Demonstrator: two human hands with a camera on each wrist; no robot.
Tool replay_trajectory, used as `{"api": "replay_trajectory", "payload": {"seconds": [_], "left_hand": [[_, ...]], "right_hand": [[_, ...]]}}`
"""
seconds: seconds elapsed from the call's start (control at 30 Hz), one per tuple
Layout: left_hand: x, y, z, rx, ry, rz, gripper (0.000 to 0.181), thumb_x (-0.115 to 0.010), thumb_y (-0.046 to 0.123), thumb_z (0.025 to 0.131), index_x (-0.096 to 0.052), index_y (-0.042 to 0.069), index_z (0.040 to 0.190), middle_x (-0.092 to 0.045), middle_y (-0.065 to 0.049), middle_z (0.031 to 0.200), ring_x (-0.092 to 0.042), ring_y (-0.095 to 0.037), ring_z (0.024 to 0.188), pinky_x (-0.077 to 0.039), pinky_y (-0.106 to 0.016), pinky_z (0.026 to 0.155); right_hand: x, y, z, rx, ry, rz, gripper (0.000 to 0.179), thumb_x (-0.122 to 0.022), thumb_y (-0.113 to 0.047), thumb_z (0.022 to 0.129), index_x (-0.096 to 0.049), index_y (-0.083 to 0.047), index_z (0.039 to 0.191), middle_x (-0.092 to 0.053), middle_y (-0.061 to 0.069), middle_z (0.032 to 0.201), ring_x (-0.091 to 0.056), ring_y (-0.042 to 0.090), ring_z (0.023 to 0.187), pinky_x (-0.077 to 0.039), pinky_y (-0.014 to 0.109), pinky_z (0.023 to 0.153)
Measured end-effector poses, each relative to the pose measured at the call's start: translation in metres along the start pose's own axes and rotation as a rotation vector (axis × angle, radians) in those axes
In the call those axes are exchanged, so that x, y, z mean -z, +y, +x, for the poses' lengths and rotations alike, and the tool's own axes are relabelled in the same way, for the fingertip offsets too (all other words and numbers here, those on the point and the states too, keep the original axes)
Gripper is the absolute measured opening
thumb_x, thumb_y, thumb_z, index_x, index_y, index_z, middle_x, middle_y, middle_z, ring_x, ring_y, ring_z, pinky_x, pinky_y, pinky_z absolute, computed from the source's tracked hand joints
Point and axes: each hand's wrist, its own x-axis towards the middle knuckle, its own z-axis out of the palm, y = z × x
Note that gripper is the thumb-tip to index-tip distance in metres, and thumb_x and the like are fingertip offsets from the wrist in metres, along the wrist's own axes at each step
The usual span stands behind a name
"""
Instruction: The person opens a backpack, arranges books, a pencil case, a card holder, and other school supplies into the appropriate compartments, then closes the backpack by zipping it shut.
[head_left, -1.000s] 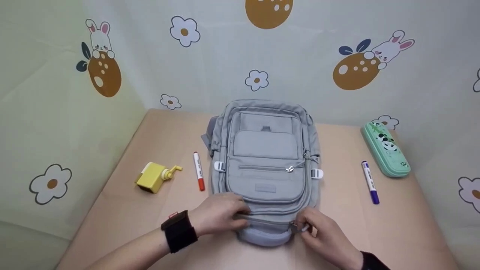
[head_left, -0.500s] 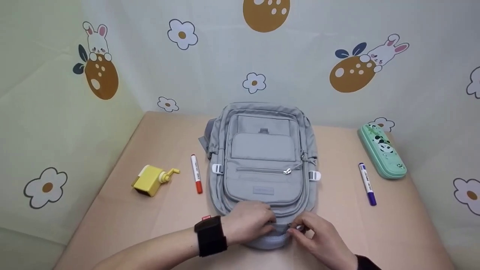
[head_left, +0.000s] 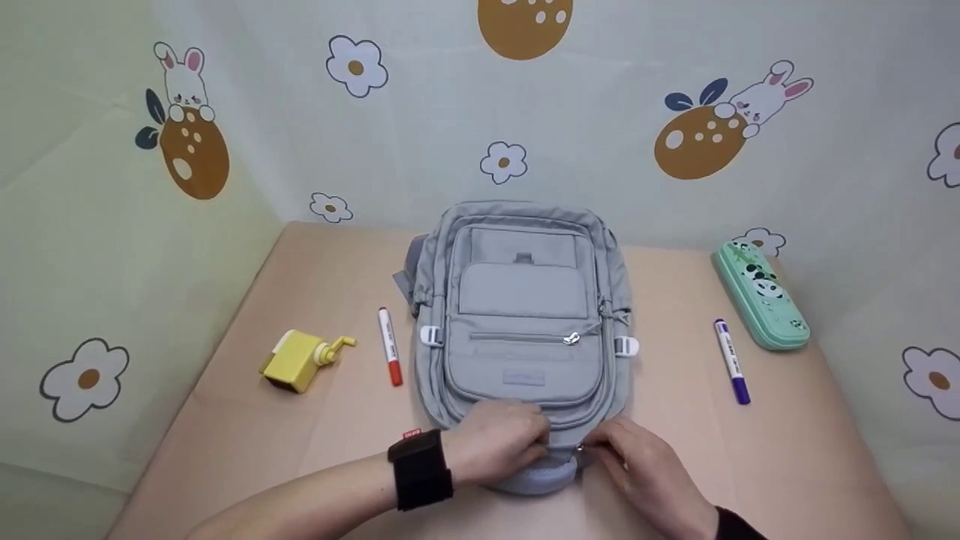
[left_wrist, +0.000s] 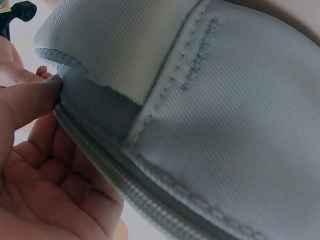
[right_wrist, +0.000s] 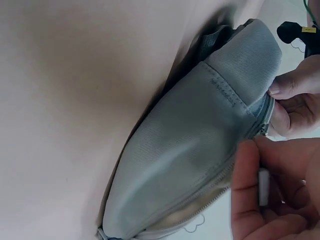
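From above, we see a gray backpack (head_left: 525,292) lying mid-frame on a peach tabletop (head_left: 322,270), one end toward the bottom of the frame, where a person's two hands work close together. The left hand (head_left: 499,442) grips the fabric; the right hand (head_left: 652,465), just beside it, pinches a zipper pull (head_left: 580,448). A red-capped marker (head_left: 390,349) lies near the bag's left edge, a yellow crank device (head_left: 292,361) farther left. On the right, a broad strip of tabletop leaves room between the bag and a purple-capped marker (head_left: 732,364), near a green pencil case (head_left: 761,300) by the table's edge.

In the left-wrist view, we find the left thumb pressing the bag's edge at upper left, fingers curled beneath; a zipper (left_wrist: 145,202) slants toward bottom center.

In the right-wrist view, the right thumb and forefinger meet at lower right along the zippered edge, a small white piece (right_wrist: 264,187) within the curl. Tabletop spreads across the left, giving room beside the bag.
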Motion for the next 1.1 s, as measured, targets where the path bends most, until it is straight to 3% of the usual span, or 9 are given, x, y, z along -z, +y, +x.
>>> {"api": "replay_trajectory", "payload": {"seconds": [0.1,0.33,0.53,0.67,0.83,1.0,1.1], "left_hand": [[0.001,0.000,-0.001,-0.002,-0.007,0.001,0.009,-0.074,0.031,0.093,-0.069,0.026,0.088,-0.062,0.015,0.083,-0.057,-0.004,0.073,-0.046,-0.021,0.063],[0.002,-0.002,0.000,-0.001,-0.023,-0.010,0.012,-0.074,0.031,0.093,-0.068,0.025,0.086,-0.060,0.015,0.079,-0.055,-0.003,0.069,-0.045,-0.021,0.061],[0.002,-0.001,0.001,0.008,-0.044,-0.023,0.013,-0.074,0.033,0.094,-0.067,0.025,0.085,-0.060,0.016,0.078,-0.055,-0.003,0.068,-0.046,-0.020,0.062],[0.003,-0.001,0.003,0.012,-0.066,-0.038,0.012,-0.073,0.032,0.094,-0.068,0.025,0.086,-0.060,0.016,0.078,-0.054,-0.002,0.068,-0.045,-0.020,0.061],[0.006,-0.001,0.005,0.013,-0.071,-0.043,0.015,-0.073,0.027,0.093,-0.065,0.025,0.080,-0.055,0.016,0.074,-0.050,-0.002,0.064,-0.041,-0.020,0.055],[0.010,0.001,0.010,0.018,-0.086,-0.047,0.014,-0.074,0.032,0.091,-0.070,0.023,0.081,-0.054,0.015,0.070,-0.049,-0.004,0.061,-0.038,-0.022,0.051],[0.013,0.004,0.015,0.014,-0.097,-0.028,0.021,-0.073,0.039,0.092,-0.069,0.022,0.078,-0.053,0.014,0.066,-0.048,-0.006,0.058,-0.036,-0.025,0.049]], "right_hand": [[0.004,0.006,-0.002,-0.100,-0.021,-0.026,0.037,-0.074,0.012,0.084,-0.064,-0.019,0.101,-0.062,-0.015,0.098,-0.059,0.001,0.090,-0.052,0.024,0.077],[0.015,0.037,0.000,-0.168,0.048,-0.100,0.037,-0.069,0.018,0.082,-0.056,-0.016,0.088,-0.058,-0.010,0.089,-0.056,0.006,0.082,-0.051,0.028,0.069],[0.021,0.056,0.002,-0.330,-0.022,-0.135,0.025,-0.069,0.010,0.089,-0.060,-0.012,0.093,-0.062,-0.003,0.091,-0.061,0.012,0.086,-0.054,0.037,0.075],[0.022,0.055,0.001,-0.346,-0.037,-0.149,0.023,-0.072,0.010,0.087,-0.069,-0.010,0.097,-0.065,-0.001,0.094,-0.065,0.014,0.091,-0.055,0.040,0.081],[0.021,0.051,0.004,-0.344,-0.075,-0.192,0.017,-0.074,0.005,0.088,-0.077,-0.008,0.099,-0.060,-0.002,0.088,-0.058,0.012,0.082,-0.053,0.037,0.074],[0.019,0.052,0.003,-0.327,-0.083,-0.257,0.010,-0.073,0.001,0.088,-0.076,-0.007,0.093,-0.055,-0.004,0.084,-0.053,0.013,0.080,-0.048,0.037,0.072],[0.018,0.054,0.001,-0.325,-0.080,-0.285,0.009,-0.072,-0.002,0.088,-0.071,-0.010,0.090,-0.057,-0.003,0.085,-0.053,0.016,0.082,-0.047,0.039,0.072]]}}
